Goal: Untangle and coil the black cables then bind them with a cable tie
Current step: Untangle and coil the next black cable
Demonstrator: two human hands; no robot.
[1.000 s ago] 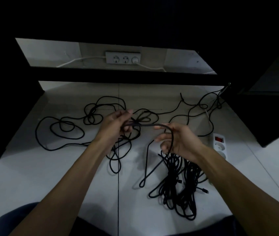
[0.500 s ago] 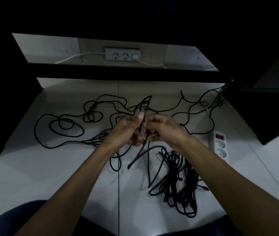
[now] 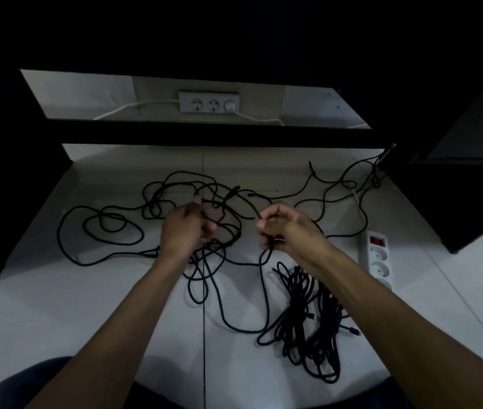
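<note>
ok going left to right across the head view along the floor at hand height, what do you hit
loose cable loops → left hand → right hand → white power strip

Matt black cables [image 3: 110, 228] lie on smooth, faintly glossy white floor tiles [image 3: 57, 305] beside a white plastic power strip [image 3: 378, 258].

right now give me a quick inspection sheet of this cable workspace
Surface: pale tiled floor, dimly lit.
Job's things: black cables spread in loose tangled loops; a partly gathered bundle lies below the right hand; cable tie: nothing seen.
Clutter: white power strip at right.
Grippers: left hand and right hand each grip cable, apart.
Cables: white lead at the wall socket strip.
Surroundings: dark furniture on both sides.
</note>
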